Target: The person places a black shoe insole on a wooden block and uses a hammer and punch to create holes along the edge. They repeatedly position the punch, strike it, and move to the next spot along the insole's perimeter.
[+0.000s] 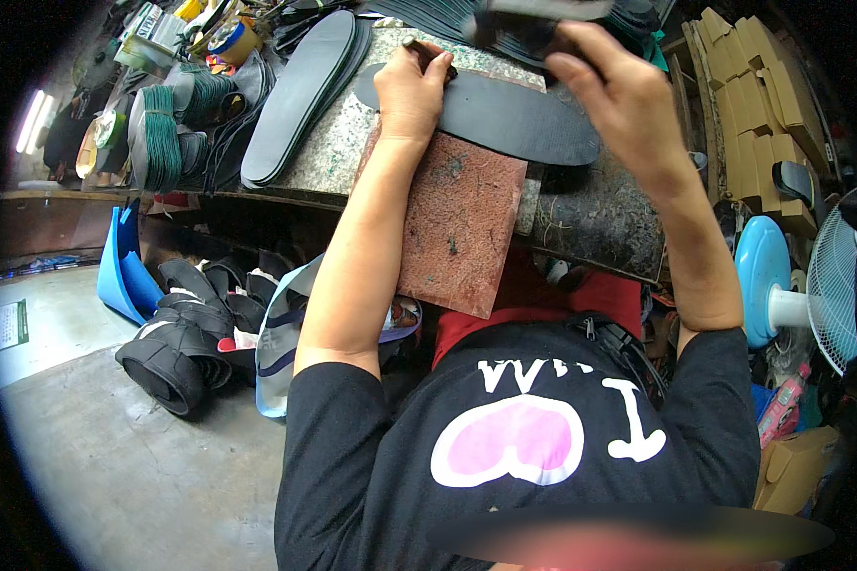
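Note:
A single dark grey sandal sole (pixel 519 119) lies flat on the workbench, its left end under my left hand (pixel 411 95). That hand is closed around a short dark tool (pixel 415 45), perhaps a punch; its lower end is hidden by my fingers. My right hand (pixel 614 81) is raised over the sole's right part and grips a hammer (pixel 533 17), whose head is smeared by motion. Left of my left hand rests a stack of similar soles (pixel 305 105). A worn reddish board (pixel 462 224) sticks out from the bench edge toward me.
Bundles of soles tied with green cord (pixel 162 143) crowd the bench's left side. At the right are stacked cardboard boxes (pixel 762 86) and a blue-and-white fan (pixel 767 281). Rolled black material (pixel 167 366) and a blue plastic piece (pixel 124 271) stand on the floor at left.

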`<action>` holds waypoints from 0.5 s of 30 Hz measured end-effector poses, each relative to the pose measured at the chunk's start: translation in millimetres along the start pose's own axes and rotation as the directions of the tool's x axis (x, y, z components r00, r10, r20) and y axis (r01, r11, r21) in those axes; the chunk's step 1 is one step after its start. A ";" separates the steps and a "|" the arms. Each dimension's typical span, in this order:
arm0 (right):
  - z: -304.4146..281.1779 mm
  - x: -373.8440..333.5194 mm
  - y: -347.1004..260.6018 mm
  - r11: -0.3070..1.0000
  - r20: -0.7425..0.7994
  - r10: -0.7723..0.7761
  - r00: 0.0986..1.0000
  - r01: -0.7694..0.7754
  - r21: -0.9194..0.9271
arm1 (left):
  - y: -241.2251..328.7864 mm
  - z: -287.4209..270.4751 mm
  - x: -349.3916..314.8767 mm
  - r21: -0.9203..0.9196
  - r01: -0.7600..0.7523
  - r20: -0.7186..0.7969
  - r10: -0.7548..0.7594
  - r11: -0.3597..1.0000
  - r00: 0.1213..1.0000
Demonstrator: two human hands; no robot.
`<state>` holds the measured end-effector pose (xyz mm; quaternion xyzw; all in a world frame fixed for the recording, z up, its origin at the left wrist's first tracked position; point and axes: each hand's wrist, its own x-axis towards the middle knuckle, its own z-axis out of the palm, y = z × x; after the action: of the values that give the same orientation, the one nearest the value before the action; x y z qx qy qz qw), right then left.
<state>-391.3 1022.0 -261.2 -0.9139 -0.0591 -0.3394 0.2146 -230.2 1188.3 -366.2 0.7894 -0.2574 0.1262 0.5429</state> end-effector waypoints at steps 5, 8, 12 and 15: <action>-3.3 4.2 -11.9 0.995 -0.117 -0.097 0.988 0.099 0.015 | 11.8 11.2 -6.2 0.402 -0.423 0.079 0.430 0.812 0.900; 28.5 -14.9 10.1 0.971 0.123 0.225 0.966 -0.213 -0.105 | 8.1 13.3 -4.7 0.361 -0.296 0.042 0.301 0.885 0.953; 44.2 -42.0 43.1 0.931 0.252 0.301 0.920 -0.227 -0.286 | -4.1 6.7 3.2 -0.520 0.275 0.001 -0.321 0.809 0.947; 40.8 -40.7 40.0 0.930 0.279 0.305 0.911 -0.222 -0.292 | -7.5 7.3 3.2 -0.467 0.237 0.050 -0.242 0.852 0.969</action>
<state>-387.9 1005.2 -329.2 -0.9760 0.0758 -0.1595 0.1275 -224.1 1182.8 -373.3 0.6594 -0.1773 -0.0043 0.7305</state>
